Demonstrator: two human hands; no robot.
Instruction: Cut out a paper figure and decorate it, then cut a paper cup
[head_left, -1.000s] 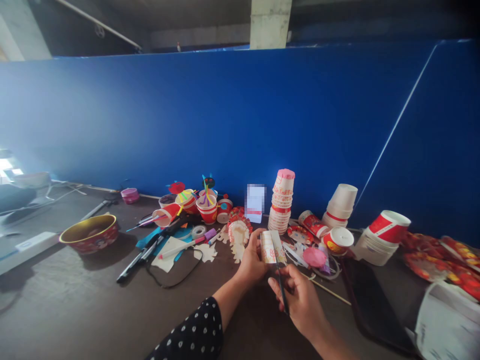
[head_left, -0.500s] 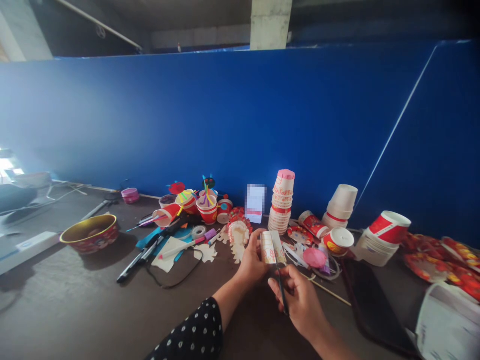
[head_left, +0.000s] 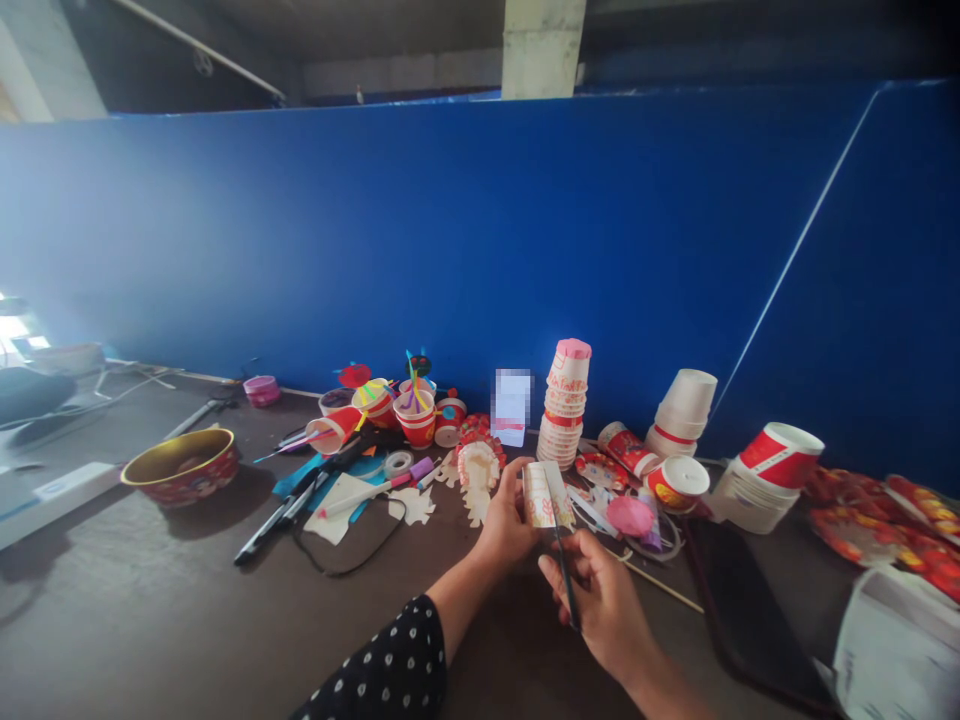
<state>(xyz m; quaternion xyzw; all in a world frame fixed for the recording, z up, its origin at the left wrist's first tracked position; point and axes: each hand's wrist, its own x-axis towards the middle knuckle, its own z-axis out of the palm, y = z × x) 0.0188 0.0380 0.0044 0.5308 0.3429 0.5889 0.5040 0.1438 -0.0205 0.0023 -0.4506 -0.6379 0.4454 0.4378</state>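
Note:
Fingers of my left hand [head_left: 512, 525] are wrapped round the left side of a white paper cup piece [head_left: 538, 497] with a pinkish leaf-like pattern along its lower part. A pale flap stands at its right side. My right hand [head_left: 600, 595], just below and to the right, grips a slim black tool [head_left: 568, 578]. The tool's upper end reaches the lower right edge of the cup piece. Whether it is scissors or a pen I cannot make out. Both hands are above the dark table [head_left: 247, 620].
Behind the hands rises a stack of paper cups [head_left: 566, 410], near a pink disc [head_left: 630, 516]. A dark phone-like slab [head_left: 750, 610] lies at right. Decorated cups [head_left: 414, 418], markers [head_left: 367, 494] and a gold-rimmed bowl [head_left: 180, 475] are at left. A blue wall [head_left: 375, 240] closes the back.
My right hand and the black tool have shifted very slightly right and down. The left hand keeps hold of the cup piece, almost unmoved.

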